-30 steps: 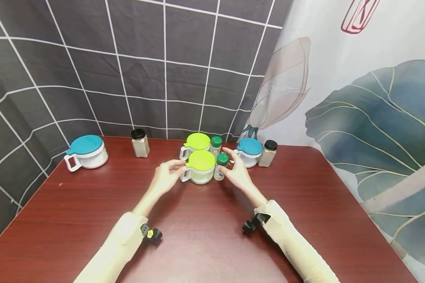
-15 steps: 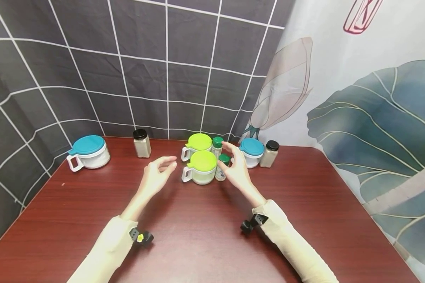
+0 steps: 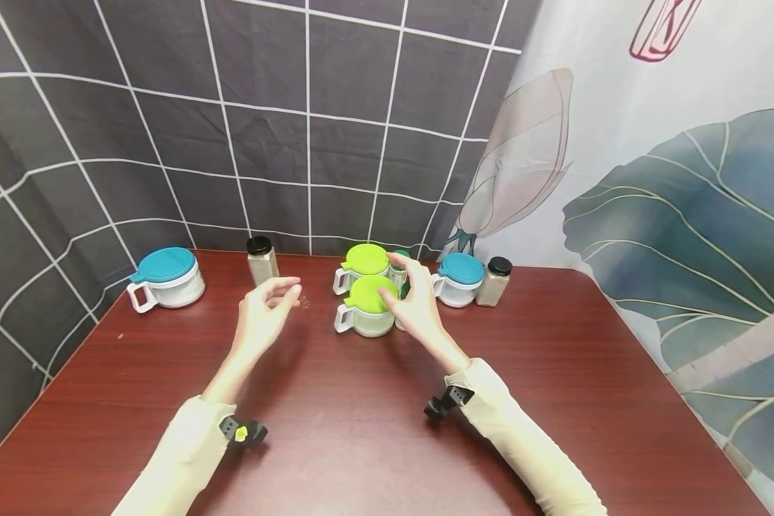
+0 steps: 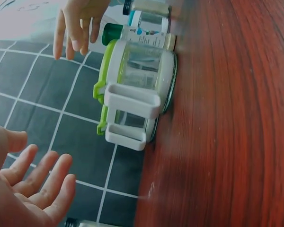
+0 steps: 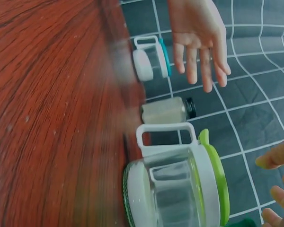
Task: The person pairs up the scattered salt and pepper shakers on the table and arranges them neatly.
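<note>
Two white-handled glass jars with lime-green lids stand one behind the other mid-table: the front jar [image 3: 373,326] and the back jar [image 3: 365,256]. Over the front lid's right side hovers my right hand [image 3: 418,304], fingers spread and holding nothing; the right wrist view has its fingers apart from the lid. Beside these jars are two green-capped shakers [image 4: 146,37], mostly hidden behind that hand in the head view. My left hand [image 3: 260,319] is raised left of the jars, fingers loosely bent around nothing. It overlaps the base of a black-capped spice jar [image 3: 263,266] in the head view.
A blue-lidded jar [image 3: 170,283] stands far left. To the right are a second blue-lidded jar [image 3: 458,287] and another black-capped spice jar [image 3: 494,283]. A dark gridded cloth [image 3: 342,165] hangs behind the red-brown table [image 3: 355,430].
My left hand has left the front green-lidded jar's handle and moved left. My right hand has shifted left from the green-capped shakers to over the front lid. The jars stand as before.
</note>
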Demonstrator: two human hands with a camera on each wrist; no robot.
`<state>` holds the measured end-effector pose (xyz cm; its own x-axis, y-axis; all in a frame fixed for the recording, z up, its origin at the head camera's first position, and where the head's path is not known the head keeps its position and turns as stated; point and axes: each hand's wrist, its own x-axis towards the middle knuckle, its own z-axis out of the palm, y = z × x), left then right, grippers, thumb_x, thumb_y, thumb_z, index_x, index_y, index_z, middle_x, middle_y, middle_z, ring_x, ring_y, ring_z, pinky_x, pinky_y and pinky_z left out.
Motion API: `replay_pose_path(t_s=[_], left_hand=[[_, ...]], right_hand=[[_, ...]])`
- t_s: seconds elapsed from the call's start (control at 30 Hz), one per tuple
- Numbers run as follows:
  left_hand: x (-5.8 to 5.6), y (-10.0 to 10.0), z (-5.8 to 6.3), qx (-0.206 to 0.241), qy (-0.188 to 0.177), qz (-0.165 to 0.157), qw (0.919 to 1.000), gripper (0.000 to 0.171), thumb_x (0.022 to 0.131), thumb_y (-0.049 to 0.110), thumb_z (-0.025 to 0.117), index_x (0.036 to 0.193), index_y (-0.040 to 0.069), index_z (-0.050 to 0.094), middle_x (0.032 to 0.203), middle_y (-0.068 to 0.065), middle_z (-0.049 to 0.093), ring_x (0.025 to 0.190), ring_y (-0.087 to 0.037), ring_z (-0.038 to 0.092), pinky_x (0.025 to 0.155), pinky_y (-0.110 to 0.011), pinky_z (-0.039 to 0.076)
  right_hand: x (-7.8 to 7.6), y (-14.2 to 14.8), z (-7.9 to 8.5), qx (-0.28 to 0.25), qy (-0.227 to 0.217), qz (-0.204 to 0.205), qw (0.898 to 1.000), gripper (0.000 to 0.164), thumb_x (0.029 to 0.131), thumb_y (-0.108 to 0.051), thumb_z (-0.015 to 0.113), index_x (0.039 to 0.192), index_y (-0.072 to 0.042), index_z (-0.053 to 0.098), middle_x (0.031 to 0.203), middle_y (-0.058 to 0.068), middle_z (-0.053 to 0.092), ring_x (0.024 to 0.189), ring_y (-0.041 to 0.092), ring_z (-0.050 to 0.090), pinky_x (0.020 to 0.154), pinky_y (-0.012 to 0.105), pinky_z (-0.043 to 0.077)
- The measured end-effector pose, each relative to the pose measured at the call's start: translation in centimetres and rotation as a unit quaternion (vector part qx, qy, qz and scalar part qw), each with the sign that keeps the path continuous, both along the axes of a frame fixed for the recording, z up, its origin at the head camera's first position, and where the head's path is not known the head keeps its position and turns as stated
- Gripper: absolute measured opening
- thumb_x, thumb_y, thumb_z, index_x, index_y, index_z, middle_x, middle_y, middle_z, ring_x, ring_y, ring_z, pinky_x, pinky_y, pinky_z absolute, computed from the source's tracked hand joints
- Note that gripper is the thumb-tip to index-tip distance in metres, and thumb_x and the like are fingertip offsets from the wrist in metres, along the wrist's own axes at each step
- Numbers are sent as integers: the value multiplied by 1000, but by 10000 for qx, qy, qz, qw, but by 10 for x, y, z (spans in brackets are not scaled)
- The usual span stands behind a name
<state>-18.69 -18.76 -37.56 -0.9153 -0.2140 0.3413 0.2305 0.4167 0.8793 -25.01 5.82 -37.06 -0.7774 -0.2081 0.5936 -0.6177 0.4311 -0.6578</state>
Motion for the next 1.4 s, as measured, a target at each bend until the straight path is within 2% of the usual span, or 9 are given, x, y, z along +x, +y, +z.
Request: replay_pose_path(t_s=[0.1,0.27,0.47,0.7,0.93,1.0,1.23,1.33,1.4], left_hand=[[1,-5,-1,-36,32,91,9999,28,94,21,62,114,3,68,103,-19,72,79,-4,70,68,-6,47],[3,-12,-2,-50,25,207,9998,28,93,22,63,114,3,68,103,-19,72,78,2,69,69,-4,46],[6,-20,-2,-5,16,288,9996,29,93,20,62,115,2,67,104,-20,72,74,18,59,69,-4,47],[12,-32,-4,57,-133,421,9990,29,94,17,61,116,-1,65,104,-25,70,71,21,56,64,-5,48],[18,-43,-6,178,-307,701,9969,28,93,18,63,115,1,67,103,-26,70,71,16,59,62,-8,49],[19,-47,-6,248,-336,776,9961,28,92,18,63,115,2,67,96,-16,73,71,15,60,62,-9,50],[23,-60,-6,419,-437,1041,9927,31,93,21,63,117,2,66,91,2,74,71,15,60,63,-9,50],[24,-65,-5,492,-451,1137,9913,32,93,21,63,118,2,66,78,26,64,70,15,60,62,-9,50],[25,-69,-3,535,-458,1174,9906,33,93,22,63,119,1,65,74,33,58,70,15,60,62,-9,50]], right_hand=[[1,-5,1,19,-25,20,10000,56,76,-4,73,129,-6,56,123,14,62,116,30,49,99,45,36],[2,-14,0,32,-79,80,9999,56,75,-4,73,129,-6,56,123,13,63,117,29,49,101,44,36],[2,-28,-2,63,-64,179,9998,56,75,-5,73,128,-8,56,123,10,63,118,28,49,102,43,37],[3,-46,-6,102,49,421,9990,58,74,-9,77,128,-6,56,124,11,63,117,27,52,102,41,38],[7,-60,-8,155,-185,561,9981,57,77,-12,76,130,-11,55,125,8,62,121,24,50,105,41,37],[7,-65,-7,106,-222,633,9977,56,77,-12,76,130,-10,55,125,8,62,121,24,50,105,41,37],[12,-83,-6,-93,-230,841,9961,54,78,-10,76,127,-6,55,124,10,63,119,24,52,104,41,38],[12,-92,-6,-185,-325,878,9954,53,78,-10,75,127,-6,54,124,10,63,119,23,53,103,38,41],[11,-97,-5,-281,-417,899,9947,53,79,-10,75,127,-6,54,123,10,62,117,23,54,100,36,44]])
